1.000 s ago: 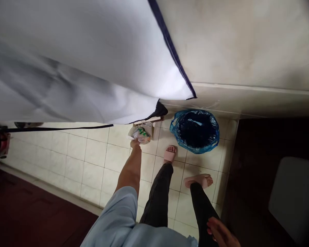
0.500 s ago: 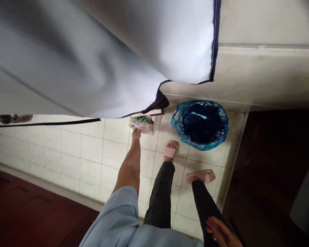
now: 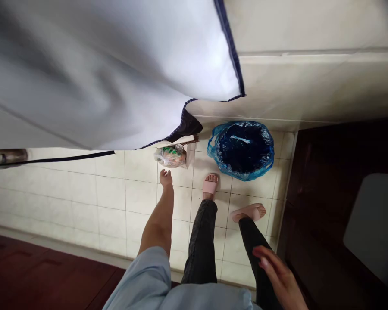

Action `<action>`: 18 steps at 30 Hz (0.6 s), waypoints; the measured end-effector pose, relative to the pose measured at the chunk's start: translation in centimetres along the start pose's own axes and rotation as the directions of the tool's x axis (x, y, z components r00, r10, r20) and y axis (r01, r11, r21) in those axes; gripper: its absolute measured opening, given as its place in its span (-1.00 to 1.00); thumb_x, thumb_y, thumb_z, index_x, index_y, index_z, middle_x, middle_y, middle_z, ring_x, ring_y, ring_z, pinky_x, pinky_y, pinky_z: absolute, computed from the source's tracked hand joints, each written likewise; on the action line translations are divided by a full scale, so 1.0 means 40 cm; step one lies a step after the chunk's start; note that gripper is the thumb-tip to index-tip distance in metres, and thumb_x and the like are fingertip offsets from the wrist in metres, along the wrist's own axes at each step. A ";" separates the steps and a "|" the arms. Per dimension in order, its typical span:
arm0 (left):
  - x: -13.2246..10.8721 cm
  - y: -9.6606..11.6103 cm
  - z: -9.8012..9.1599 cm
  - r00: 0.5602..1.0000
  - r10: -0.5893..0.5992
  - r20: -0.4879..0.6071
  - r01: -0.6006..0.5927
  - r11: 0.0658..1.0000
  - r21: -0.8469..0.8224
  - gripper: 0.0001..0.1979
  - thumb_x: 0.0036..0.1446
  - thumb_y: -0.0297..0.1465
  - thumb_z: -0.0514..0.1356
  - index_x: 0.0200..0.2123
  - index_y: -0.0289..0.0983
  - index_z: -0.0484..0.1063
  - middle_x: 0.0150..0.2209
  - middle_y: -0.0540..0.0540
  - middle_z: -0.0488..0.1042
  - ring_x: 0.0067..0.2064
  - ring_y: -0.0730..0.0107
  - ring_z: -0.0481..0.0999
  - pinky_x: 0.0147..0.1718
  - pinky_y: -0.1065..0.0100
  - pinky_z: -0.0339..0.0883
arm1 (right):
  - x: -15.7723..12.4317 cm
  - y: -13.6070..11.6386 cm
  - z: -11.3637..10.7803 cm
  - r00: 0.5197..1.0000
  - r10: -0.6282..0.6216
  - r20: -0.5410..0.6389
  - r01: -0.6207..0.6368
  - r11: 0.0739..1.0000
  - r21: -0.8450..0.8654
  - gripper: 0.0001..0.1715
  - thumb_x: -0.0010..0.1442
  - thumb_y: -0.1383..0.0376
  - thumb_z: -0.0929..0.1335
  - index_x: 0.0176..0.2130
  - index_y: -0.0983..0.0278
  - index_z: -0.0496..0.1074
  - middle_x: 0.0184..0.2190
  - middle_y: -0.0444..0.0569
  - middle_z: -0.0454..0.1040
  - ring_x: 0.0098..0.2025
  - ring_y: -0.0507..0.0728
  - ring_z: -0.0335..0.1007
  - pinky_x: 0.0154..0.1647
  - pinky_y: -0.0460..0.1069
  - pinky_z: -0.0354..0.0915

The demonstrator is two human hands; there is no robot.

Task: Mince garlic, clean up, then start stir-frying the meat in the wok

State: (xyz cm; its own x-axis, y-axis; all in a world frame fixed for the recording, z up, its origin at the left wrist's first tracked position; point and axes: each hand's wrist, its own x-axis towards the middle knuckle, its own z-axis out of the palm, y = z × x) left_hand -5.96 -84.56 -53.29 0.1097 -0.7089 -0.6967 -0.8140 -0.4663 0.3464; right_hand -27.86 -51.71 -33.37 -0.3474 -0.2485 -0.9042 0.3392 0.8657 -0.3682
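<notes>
My left hand (image 3: pixel 165 177) reaches straight down toward the tiled floor, just clear of a clear plastic bag (image 3: pixel 170 156) with green and orange contents. That bag rests in a small white box (image 3: pixel 183 151) under the hem of a grey cloth. The fingers look loosely curled with nothing in them. My right hand (image 3: pixel 276 273) hangs by my right leg at the bottom edge, fingers spread and empty. A bin lined with a blue bag (image 3: pixel 241 149) stands to the right of the box.
A large grey cloth with dark trim (image 3: pixel 116 73) hangs over the upper left. My feet in pink slippers (image 3: pixel 210 186) stand on the cream tiles. A pale wall ledge (image 3: pixel 310 86) runs behind the bin. Dark wood flooring (image 3: pixel 326 241) and a grey seat (image 3: pixel 375 228) lie right.
My left hand held the plastic bag at the white box; it has let go and pulled back a little. The bag now lies in the box. My right hand has risen slightly.
</notes>
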 end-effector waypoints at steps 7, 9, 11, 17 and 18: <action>-0.463 0.084 0.054 0.735 0.558 0.384 -0.481 0.829 -0.283 -0.84 0.07 -0.35 0.32 -0.22 -0.11 0.58 -0.13 -0.07 0.56 -0.08 0.21 0.52 -0.01 0.15 0.44 | -0.022 -0.154 0.088 0.984 -0.149 0.094 0.109 0.934 0.339 -0.27 0.15 -0.12 0.39 0.18 0.15 0.34 0.25 0.14 0.31 0.07 0.26 0.48 0.06 0.14 0.43; -0.608 0.132 0.043 0.539 0.736 0.410 -0.679 0.667 -0.306 -0.85 0.06 -0.32 0.33 -0.25 -0.07 0.60 -0.14 -0.11 0.56 -0.06 0.14 0.49 -0.04 0.07 0.41 | -0.055 -0.194 0.107 0.979 -0.197 0.056 0.154 0.888 0.432 -0.25 0.13 -0.12 0.41 0.18 0.14 0.32 0.14 0.12 0.43 0.07 0.25 0.47 0.09 0.15 0.41; -0.698 0.183 -0.009 0.476 0.803 0.359 -0.788 0.571 -0.231 -0.90 0.14 -0.33 0.26 -0.31 -0.05 0.61 -0.25 -0.12 0.58 -0.14 0.13 0.49 -0.10 0.02 0.37 | -0.109 -0.239 0.112 0.970 -0.234 0.065 0.174 0.857 0.486 -0.24 0.11 -0.12 0.42 0.19 0.15 0.32 0.02 0.09 0.52 0.06 0.22 0.47 0.09 0.15 0.40; -0.651 0.346 -0.273 0.309 0.936 0.170 -0.945 0.322 -0.056 -0.70 0.25 -0.21 0.16 -0.44 -0.16 0.59 -0.46 -0.07 0.57 -0.35 0.24 0.51 -0.10 0.07 0.35 | -0.353 -0.393 -0.079 0.838 -0.495 0.229 0.404 0.846 0.349 -0.33 0.17 0.00 0.43 0.18 0.20 0.38 0.15 0.15 0.43 0.04 0.18 0.49 -0.13 0.02 0.46; -0.628 0.382 -0.311 0.281 0.942 0.184 -0.952 0.297 -0.069 -0.67 0.25 -0.17 0.16 -0.44 -0.19 0.59 -0.44 -0.07 0.59 -0.35 0.25 0.54 -0.08 0.10 0.37 | -0.406 -0.400 -0.141 0.824 -0.536 0.186 0.473 0.830 0.295 -0.39 0.22 0.00 0.39 0.16 0.24 0.40 0.11 0.15 0.46 -0.01 0.16 0.52 -0.19 0.00 0.47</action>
State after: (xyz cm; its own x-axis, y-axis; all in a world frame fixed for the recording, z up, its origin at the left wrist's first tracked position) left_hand -14.05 -80.46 -22.68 -0.8410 -0.5408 0.0149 -0.3069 0.4996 0.8101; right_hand -32.58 -59.06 -11.56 -0.3049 -0.7493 -0.5879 0.3753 0.4728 -0.7973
